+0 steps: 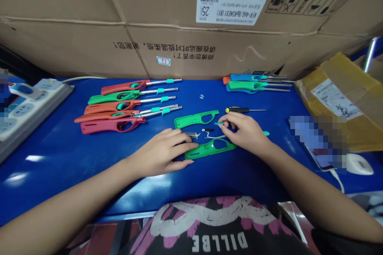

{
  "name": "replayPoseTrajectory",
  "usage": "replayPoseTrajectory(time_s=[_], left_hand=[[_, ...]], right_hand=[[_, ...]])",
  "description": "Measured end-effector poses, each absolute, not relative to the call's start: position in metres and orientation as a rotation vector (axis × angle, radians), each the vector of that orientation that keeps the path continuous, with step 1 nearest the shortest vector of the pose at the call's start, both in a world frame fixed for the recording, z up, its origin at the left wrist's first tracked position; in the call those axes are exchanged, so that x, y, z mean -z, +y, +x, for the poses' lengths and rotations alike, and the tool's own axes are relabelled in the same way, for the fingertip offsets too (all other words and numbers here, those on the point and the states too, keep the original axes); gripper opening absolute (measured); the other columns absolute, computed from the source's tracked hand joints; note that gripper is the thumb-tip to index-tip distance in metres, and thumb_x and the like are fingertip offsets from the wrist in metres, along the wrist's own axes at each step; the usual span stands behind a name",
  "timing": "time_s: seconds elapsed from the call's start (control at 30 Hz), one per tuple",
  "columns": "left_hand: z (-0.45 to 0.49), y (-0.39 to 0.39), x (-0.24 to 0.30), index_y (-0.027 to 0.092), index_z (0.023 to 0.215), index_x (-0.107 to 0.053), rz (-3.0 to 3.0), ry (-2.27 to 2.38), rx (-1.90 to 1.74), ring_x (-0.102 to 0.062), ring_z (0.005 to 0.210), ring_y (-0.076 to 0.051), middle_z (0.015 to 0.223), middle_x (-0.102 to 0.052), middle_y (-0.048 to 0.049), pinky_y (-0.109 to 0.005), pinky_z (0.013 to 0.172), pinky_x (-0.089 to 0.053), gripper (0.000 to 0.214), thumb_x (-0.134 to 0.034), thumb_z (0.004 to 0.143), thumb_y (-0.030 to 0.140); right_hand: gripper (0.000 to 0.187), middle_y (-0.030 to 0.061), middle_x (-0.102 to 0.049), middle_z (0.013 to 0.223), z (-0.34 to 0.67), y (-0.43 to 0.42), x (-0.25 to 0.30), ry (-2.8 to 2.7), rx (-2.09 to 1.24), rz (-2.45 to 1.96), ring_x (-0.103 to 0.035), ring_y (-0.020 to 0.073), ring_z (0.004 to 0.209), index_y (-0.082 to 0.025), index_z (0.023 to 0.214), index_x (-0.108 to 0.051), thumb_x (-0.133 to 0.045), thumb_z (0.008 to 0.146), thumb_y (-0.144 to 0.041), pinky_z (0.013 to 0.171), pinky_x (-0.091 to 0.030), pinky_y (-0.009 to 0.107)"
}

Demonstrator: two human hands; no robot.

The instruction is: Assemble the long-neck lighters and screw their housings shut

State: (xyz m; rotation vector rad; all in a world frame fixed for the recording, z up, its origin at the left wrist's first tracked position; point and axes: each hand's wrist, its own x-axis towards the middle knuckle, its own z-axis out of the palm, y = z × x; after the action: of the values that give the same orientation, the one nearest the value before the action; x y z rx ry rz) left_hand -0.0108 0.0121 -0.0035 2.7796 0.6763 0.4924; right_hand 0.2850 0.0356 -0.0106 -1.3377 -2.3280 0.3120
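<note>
My left hand [167,152] has its thumb and index finger on either side of the left end of a green lighter casing half [211,148], which lies on the table. My right hand [243,132] pinches a small teal trigger piece [219,123] above the casing's finger loop. Behind lies the other green casing half [194,119]. Between the halves are a clear fuel tank [191,134], partly under my left fingers, and a small black igniter [208,130] with a white wire. A teal tip [266,133] shows beyond my right wrist.
Several assembled lighters [113,106] lie at left, more [248,84] at back right. A screwdriver [239,110] rests behind my right hand. A power strip [28,109] stands left; a phone [318,143], white mouse [359,164] and taped parcel [344,99] sit right. A large carton [179,40] walls the back.
</note>
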Motion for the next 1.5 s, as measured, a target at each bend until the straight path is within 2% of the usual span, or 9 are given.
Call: replayPoseTrajectory(time_s=[0.17,0.33,0.43,0.6,0.8,1.07,1.27,1.4,1.5], left_hand=[[-0.016,0.016,0.000,0.018,0.126,-0.062,2.785,0.603,-0.472,-0.064,0.095,-0.023,0.109,-0.071,-0.0079,-0.036,0.077,-0.045,0.033,-0.059,0.097,0.034],[-0.020,0.019,-0.008,0.018,0.120,-0.065,2.753,0.673,-0.533,-0.062,0.093,-0.023,0.113,-0.071,-0.0080,-0.037,0.079,-0.046,0.036,-0.065,0.093,0.040],[-0.022,0.021,-0.010,0.019,0.122,-0.065,2.732,0.740,-0.526,-0.060,0.096,-0.024,0.117,-0.069,-0.0079,-0.038,0.083,-0.046,0.035,-0.065,0.094,0.039],[-0.022,0.027,0.000,0.021,0.132,-0.062,2.714,0.879,-0.467,-0.060,0.103,-0.025,0.121,-0.066,-0.0100,-0.041,0.088,-0.047,0.033,-0.054,0.101,0.031],[-0.021,0.033,0.012,0.018,0.120,-0.068,2.523,0.833,-0.696,-0.064,0.098,-0.019,0.105,-0.068,-0.0077,-0.034,0.087,-0.053,0.023,-0.053,0.103,0.021],[-0.019,0.032,0.011,0.017,0.115,-0.069,2.485,0.882,-0.786,-0.065,0.095,-0.018,0.103,-0.068,-0.0082,-0.033,0.083,-0.057,0.020,-0.056,0.101,0.022],[-0.018,0.026,0.004,0.019,0.110,-0.070,2.585,0.796,-0.741,-0.064,0.094,-0.020,0.104,-0.070,-0.0076,-0.035,0.085,-0.053,0.020,-0.065,0.095,0.030],[-0.016,0.021,0.001,0.020,0.121,-0.067,2.708,0.685,-0.621,-0.064,0.093,-0.021,0.110,-0.072,-0.0084,-0.035,0.081,-0.050,0.034,-0.068,0.093,0.040],[-0.016,0.020,0.004,0.019,0.124,-0.066,2.733,0.650,-0.580,-0.065,0.094,-0.021,0.110,-0.072,-0.0081,-0.035,0.082,-0.050,0.034,-0.065,0.095,0.037]], right_hand=[[0.026,0.0065,-0.071,0.112,0.286,0.034,0.000,-2.521,-0.458,-1.093,-0.067,0.0214,0.104,-0.025,0.119,-0.066,-0.050,0.099,-0.022,0.087,-0.054,0.036],[0.017,0.0080,-0.069,0.107,0.309,0.031,-0.027,-2.612,-0.420,-1.132,-0.065,0.0243,0.103,-0.023,0.107,-0.066,-0.052,0.096,-0.020,0.089,-0.053,0.040],[0.020,0.0084,-0.067,0.109,0.329,0.028,-0.032,-2.695,-0.436,-1.289,-0.063,0.0274,0.103,-0.024,0.112,-0.064,-0.061,0.092,-0.028,0.092,-0.052,0.047],[0.009,0.0084,-0.065,0.105,0.344,0.024,-0.019,-2.597,-0.528,-1.332,-0.062,0.0258,0.100,-0.023,0.103,-0.061,-0.059,0.095,-0.027,0.087,-0.053,0.043],[0.004,0.0073,-0.065,0.101,0.335,0.022,-0.011,-2.469,-0.601,-1.308,-0.062,0.0225,0.093,-0.023,0.098,-0.057,-0.058,0.095,-0.026,0.083,-0.053,0.038],[0.003,0.0045,-0.066,0.096,0.326,0.015,-0.011,-2.378,-0.740,-1.296,-0.063,0.0187,0.084,-0.024,0.099,-0.055,-0.056,0.096,-0.024,0.075,-0.052,0.032],[0.003,-0.0008,-0.062,0.081,0.321,0.013,-0.012,-2.402,-0.731,-1.319,-0.055,0.0135,0.065,-0.023,0.095,-0.057,-0.058,0.094,-0.026,0.061,-0.045,0.027],[0.004,-0.0014,-0.063,0.079,0.318,0.012,-0.012,-2.377,-0.709,-1.319,-0.055,0.0125,0.062,-0.024,0.094,-0.058,-0.059,0.093,-0.027,0.058,-0.044,0.026],[0.008,-0.0003,-0.066,0.081,0.316,0.013,-0.012,-2.370,-0.703,-1.298,-0.057,0.0129,0.064,-0.023,0.095,-0.060,-0.060,0.095,-0.031,0.058,-0.044,0.026]])
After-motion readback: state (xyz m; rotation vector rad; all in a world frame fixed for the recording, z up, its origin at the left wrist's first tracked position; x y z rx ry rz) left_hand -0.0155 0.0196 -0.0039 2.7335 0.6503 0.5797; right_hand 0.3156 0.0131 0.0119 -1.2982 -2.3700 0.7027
